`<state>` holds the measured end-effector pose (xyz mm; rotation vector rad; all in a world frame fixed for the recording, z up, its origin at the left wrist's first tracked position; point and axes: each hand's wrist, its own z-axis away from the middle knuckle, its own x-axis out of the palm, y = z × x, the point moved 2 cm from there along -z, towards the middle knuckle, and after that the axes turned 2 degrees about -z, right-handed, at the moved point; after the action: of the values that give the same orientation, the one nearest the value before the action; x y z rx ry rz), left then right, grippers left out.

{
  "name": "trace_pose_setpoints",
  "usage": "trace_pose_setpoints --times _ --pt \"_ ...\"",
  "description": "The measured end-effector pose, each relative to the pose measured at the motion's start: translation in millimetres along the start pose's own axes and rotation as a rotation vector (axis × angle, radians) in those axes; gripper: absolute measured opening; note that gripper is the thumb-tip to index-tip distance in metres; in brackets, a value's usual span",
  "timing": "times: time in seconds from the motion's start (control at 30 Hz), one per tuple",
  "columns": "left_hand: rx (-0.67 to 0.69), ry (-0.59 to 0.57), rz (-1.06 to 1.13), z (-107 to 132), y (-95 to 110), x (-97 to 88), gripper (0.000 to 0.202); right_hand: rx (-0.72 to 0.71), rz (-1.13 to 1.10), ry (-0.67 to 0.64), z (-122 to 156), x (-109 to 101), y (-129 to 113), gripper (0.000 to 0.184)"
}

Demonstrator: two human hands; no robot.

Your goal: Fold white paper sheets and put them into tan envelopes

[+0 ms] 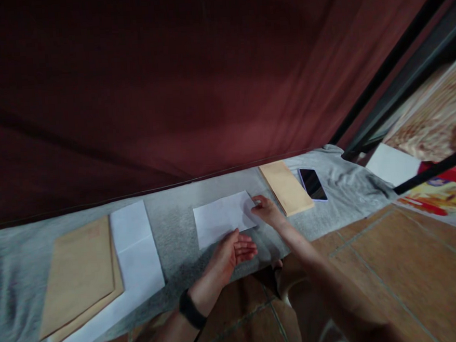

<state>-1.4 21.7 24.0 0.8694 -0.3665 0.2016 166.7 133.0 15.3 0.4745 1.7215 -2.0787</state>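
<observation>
A folded white sheet of paper (220,218) lies on a grey cloth (172,222) spread over the floor. My right hand (266,210) rests on the sheet's right edge, fingers curled and pressing down on the paper. My left hand (233,251) hovers at the sheet's near edge, palm turned up, fingers stretched out and holding nothing. A black band circles my left wrist.
A brown envelope (286,186) and a dark phone (312,184) lie right of the sheet. At the left, brown envelopes (79,272) sit on white sheets (135,250). A dark red curtain (167,81) hangs behind. Tiled floor (394,263) lies at right.
</observation>
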Motion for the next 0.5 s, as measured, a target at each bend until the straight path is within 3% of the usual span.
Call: trace_pose_setpoints --times 0.07,0.17,0.23,0.3,0.37,0.5 --pt "0.216 0.035 -0.23 3.9 3.7 2.8 0.034 -0.001 0.018 0.002 3.1 -0.4 3.1 0.042" --pt "0.643 0.149 -0.699 10.2 14.1 3.7 0.023 0.005 0.013 0.006 7.4 1.5 6.9 0.046" --pt "0.833 0.193 -1.048 11.9 16.4 0.4 0.034 0.015 -0.002 0.004 9.3 3.3 8.4 0.047" --pt "0.867 0.216 -1.366 9.2 13.2 -7.0 0.05 0.026 -0.009 0.0 10.0 4.3 8.8 0.044" --pt "0.811 0.238 -1.6 4.3 8.2 -16.5 0.054 0.031 0.002 0.005 9.9 4.3 8.1 0.042" --pt "0.747 0.287 -1.821 -2.3 6.4 -29.9 0.05 0.023 0.038 0.028 8.9 3.3 6.3 0.041"
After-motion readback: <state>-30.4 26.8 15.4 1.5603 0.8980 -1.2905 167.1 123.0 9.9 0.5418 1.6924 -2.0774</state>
